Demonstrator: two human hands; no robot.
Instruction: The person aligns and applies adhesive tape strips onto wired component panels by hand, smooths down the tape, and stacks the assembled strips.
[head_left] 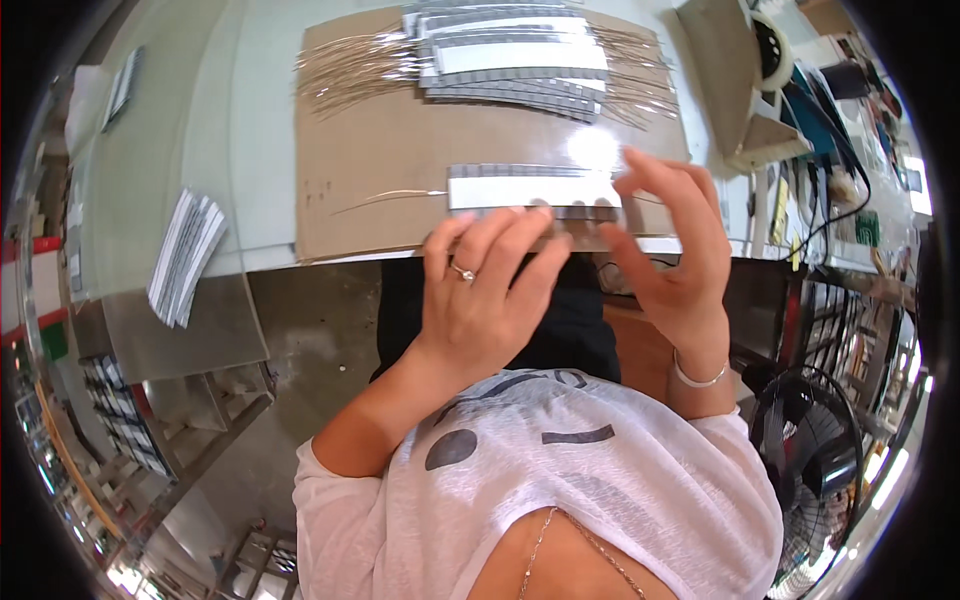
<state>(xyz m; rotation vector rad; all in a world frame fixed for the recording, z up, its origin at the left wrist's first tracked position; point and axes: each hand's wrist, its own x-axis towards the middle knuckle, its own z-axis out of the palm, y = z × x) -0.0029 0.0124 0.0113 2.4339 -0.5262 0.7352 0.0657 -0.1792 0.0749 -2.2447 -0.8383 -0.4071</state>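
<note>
The left hand comes in at the near edge of the cardboard, its fingers bent and slightly apart over the near long side of the strip; whether they grip it or only rest there, I cannot tell. The right hand, blurred, stands at the strip's right end, thumb and forefinger spread wide with a gap between. So the strip, white with grey edges, lies flat on the cardboard just beyond the left fingers and left of the right hand. Thin wires run left from it. Off to the left is a small stack of similar strips. Farthest, a pile of strips sits on the cardboard, wires fanning out both sides.
</note>
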